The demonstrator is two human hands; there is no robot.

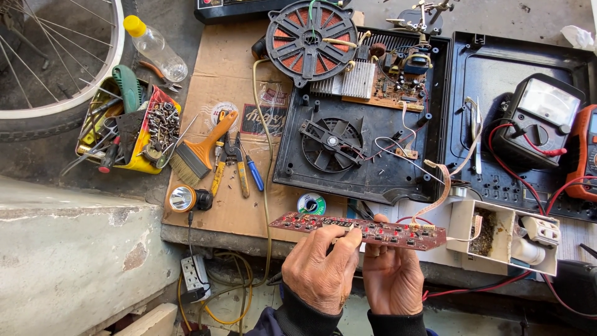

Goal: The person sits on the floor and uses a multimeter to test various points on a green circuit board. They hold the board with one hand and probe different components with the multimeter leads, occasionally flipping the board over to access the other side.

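Lower centre of frame: left hand (322, 270) and right hand (392, 277) both pinch a long red control circuit board (357, 229), held level at the near edge of the bench (211, 214). A flat ribbon cable (443, 186) runs from the board's right end up to the opened induction cooker base (348, 146). Solder spool (311, 203) lies just above the board.

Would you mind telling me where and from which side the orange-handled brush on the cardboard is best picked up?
Grip the brush by its orange handle, around the narrow middle, coming from above. It lies flat with the handle pointing up and right toward the black housing, free of clutter, while the bristle end sits close beside the parts tray.
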